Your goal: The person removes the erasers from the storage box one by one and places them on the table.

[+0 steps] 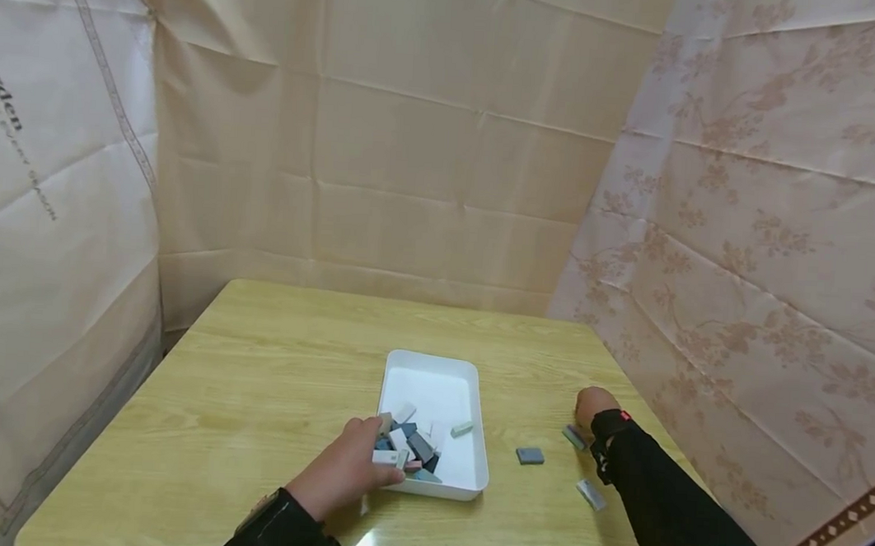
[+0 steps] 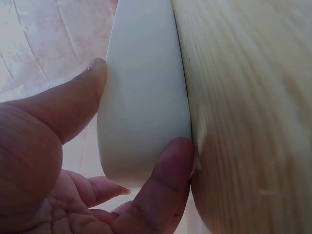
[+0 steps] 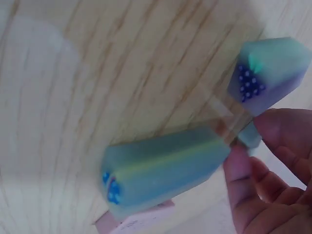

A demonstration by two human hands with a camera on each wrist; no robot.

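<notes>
A white tray [image 1: 435, 380] stands on the table with a heap of small blocks [image 1: 408, 449] at its near left. At that corner my left hand [image 1: 341, 470] grips the tray. In the left wrist view the thumb [image 2: 92, 80] lies against one edge of the tray wall [image 2: 144, 87] and a finger against the other, by the tabletop. My right hand [image 1: 594, 406] is low over the table's right side. In the right wrist view its thumb and finger pinch a small blue-green block [image 3: 249, 136], partly hidden. Beside them are a larger blue-green block [image 3: 165, 168] and a green-purple block [image 3: 268, 73].
Right of the tray lie a dark grey block [image 1: 529, 456], a greenish block [image 1: 573, 437] and a pale grey block [image 1: 591, 495]. One pale green block [image 1: 462, 429] sits apart inside the tray. Cloth sheets [image 1: 415, 140] enclose the wooden table [image 1: 284, 364].
</notes>
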